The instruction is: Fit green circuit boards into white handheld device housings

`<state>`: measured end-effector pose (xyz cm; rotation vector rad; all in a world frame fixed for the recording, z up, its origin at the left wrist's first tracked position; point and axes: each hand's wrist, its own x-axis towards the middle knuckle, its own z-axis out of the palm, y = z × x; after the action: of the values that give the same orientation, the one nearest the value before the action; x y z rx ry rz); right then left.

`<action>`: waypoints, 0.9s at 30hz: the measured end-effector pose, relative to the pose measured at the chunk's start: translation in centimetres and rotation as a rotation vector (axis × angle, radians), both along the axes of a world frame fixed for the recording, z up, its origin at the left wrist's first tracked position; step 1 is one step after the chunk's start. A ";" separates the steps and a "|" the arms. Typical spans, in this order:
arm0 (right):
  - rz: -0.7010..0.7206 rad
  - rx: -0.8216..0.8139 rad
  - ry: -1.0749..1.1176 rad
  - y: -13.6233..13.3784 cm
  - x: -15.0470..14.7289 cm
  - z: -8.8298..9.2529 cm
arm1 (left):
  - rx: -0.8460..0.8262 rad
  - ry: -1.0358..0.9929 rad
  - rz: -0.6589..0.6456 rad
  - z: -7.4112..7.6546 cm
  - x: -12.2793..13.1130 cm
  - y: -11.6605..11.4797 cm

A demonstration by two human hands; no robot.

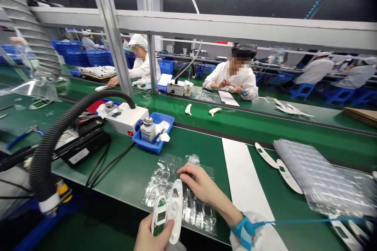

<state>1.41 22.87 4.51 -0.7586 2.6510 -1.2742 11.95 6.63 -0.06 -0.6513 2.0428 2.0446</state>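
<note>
Between the thumb and fingers of my left hand (156, 233) are two long white plastic parts, side by side: one with an open rectangular window (160, 216), the other with round buttons and a small window (176, 211). My right hand (198, 182) hovers just above the top of the buttoned part, thumb and forefinger near each other; whatever is between them is too small to make out. Under both hands a clear plastic sheet with shiny pockets (198, 215) lies on the green table. A blue wrist strap (246, 231) circles my right wrist.
A blue tray (154, 147) with a bottle stands beyond my hands, beside a white box (126, 119) and a black hose (53, 137). White paper (244, 180), white shells (288, 176) and bubble wrap (318, 172) lie right. Two people work across the green belt (244, 123).
</note>
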 end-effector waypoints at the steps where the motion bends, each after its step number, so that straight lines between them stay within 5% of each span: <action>1: -0.039 0.010 0.029 -1.1 -0.3 -0.7 | -0.020 0.029 0.060 -0.1 0.1 -0.9; 6: -0.238 0.105 0.069 -5.5 -1.3 -3.6 | -0.098 0.118 0.183 -0.2 -0.1 -5.1; 11: -0.339 0.084 0.070 -6.3 -0.7 -4.8 | -0.041 0.099 0.147 0.3 -0.5 -6.5; 20: -0.343 -0.180 0.051 -6.1 1.3 -2.6 | 0.053 0.056 0.128 1.0 -0.1 -5.9; 27: -0.136 -0.220 -0.047 -7.5 3.9 -0.9 | 0.055 0.073 0.074 1.4 0.2 -5.1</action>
<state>5.28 15.38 3.64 -0.5715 2.5928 -1.6173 12.19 1.50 1.37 -0.6614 2.0218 2.1892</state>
